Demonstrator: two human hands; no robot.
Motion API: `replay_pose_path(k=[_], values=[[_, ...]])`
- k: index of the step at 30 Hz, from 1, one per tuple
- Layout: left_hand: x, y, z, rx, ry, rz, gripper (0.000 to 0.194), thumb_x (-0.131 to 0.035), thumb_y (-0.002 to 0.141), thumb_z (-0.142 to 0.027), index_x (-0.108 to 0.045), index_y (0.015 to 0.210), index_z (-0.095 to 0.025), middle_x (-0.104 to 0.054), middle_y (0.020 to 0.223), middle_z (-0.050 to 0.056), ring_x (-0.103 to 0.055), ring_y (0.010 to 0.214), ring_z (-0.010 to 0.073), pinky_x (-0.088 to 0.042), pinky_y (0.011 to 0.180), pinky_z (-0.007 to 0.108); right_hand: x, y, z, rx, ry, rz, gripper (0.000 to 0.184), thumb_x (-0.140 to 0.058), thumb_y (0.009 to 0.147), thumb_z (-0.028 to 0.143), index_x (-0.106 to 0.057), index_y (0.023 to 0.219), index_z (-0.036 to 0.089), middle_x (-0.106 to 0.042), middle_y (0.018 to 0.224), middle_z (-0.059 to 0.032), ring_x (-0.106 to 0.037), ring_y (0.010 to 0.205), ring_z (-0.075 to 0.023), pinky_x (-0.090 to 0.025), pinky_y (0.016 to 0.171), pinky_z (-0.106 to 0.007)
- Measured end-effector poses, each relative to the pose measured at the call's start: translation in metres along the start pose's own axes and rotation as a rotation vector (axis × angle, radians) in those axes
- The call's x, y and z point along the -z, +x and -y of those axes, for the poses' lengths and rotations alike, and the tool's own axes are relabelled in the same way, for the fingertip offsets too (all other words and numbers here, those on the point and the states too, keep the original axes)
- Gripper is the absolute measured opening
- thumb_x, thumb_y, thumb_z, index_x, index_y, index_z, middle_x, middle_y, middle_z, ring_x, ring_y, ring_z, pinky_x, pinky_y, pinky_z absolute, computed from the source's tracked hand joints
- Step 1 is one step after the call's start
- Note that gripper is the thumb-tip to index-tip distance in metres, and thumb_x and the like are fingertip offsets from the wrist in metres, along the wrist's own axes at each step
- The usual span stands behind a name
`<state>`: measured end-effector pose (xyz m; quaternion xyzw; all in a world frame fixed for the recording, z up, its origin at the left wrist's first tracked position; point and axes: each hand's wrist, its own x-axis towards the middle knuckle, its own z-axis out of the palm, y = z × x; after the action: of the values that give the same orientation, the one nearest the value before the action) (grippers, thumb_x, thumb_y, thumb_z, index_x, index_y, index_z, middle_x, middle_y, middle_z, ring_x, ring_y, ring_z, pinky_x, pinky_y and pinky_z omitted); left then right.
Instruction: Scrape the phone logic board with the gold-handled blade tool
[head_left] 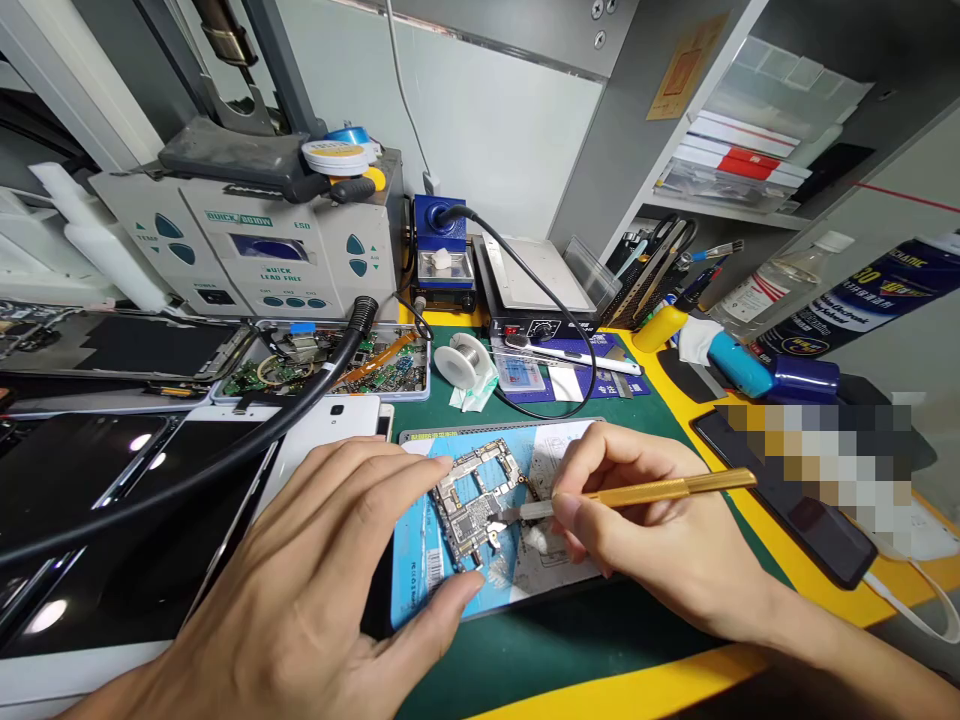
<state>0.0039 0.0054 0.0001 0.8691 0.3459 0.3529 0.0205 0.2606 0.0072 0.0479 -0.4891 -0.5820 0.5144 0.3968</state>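
Green cutting mat (540,640) below, the left hand (322,560) holds a flat grey circuit board (469,522) while the right hand (660,545) pinches a thin gold-handled blade (675,488), seemingly midway.

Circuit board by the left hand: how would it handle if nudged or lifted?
The circuit board is probably stiff and light: it looks thin and flat, with a cutout. Likely fragile: tiny parts crowd its surface. It may slide if the gold-handled blade pushes it, though the left hand at its edges should steady it.

Bare fingers (390,492), bare right forearm (832,640)
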Motion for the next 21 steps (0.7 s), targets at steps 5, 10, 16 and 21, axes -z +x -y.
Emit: replay_pose_path(k=[5,10,16,21], values=[[-0.0003,0.0001,-0.0005,-0.003,0.008,0.001,0.051,-0.072,0.098,-0.020,-0.053,0.146,-0.013,-0.066,0.130,0.012,-0.057,0.130,0.0247,-0.041,0.121,0.038,0.0002,-0.0013,0.0015,0.009,-0.040,0.005,0.013,-0.075,0.078,0.012,-0.066,0.071,0.018,-0.067,0.062,0.0015,-0.054,0.052,-0.0099,-0.045,0.048,-0.019],[0.0000,0.0001,-0.0008,-0.011,-0.006,-0.001,0.050,-0.072,0.097,-0.019,-0.054,0.143,-0.010,-0.065,0.129,0.013,-0.058,0.129,0.0239,-0.041,0.122,0.037,0.0005,-0.0014,0.0000,0.002,-0.023,-0.039,0.014,-0.073,0.078,0.014,-0.064,0.069,0.019,-0.066,0.060,0.0027,-0.051,0.046,-0.0084,-0.042,0.042,-0.018],[0.0023,-0.0021,-0.0042,-0.055,-0.027,-0.060,0.052,-0.075,0.093,-0.007,-0.057,0.141,-0.009,-0.068,0.131,0.013,-0.060,0.130,0.0240,-0.044,0.124,0.044,0.0035,-0.0015,0.0008,-0.033,0.078,-0.055,0.015,-0.072,0.075,0.012,-0.061,0.068,0.020,-0.064,0.057,0.0035,-0.052,0.047,-0.0093,-0.042,0.043,-0.017],[-0.0036,-0.0040,-0.0082,-0.070,-0.017,-0.098,0.057,-0.079,0.090,-0.005,-0.061,0.143,-0.015,-0.071,0.139,0.012,-0.065,0.134,0.0274,-0.051,0.123,0.050,0.0088,-0.0034,-0.0029,-0.021,0.163,0.017,0.017,-0.073,0.076,0.009,-0.061,0.072,0.020,-0.062,0.062,0.0045,-0.052,0.051,-0.0088,-0.042,0.045,-0.016]])
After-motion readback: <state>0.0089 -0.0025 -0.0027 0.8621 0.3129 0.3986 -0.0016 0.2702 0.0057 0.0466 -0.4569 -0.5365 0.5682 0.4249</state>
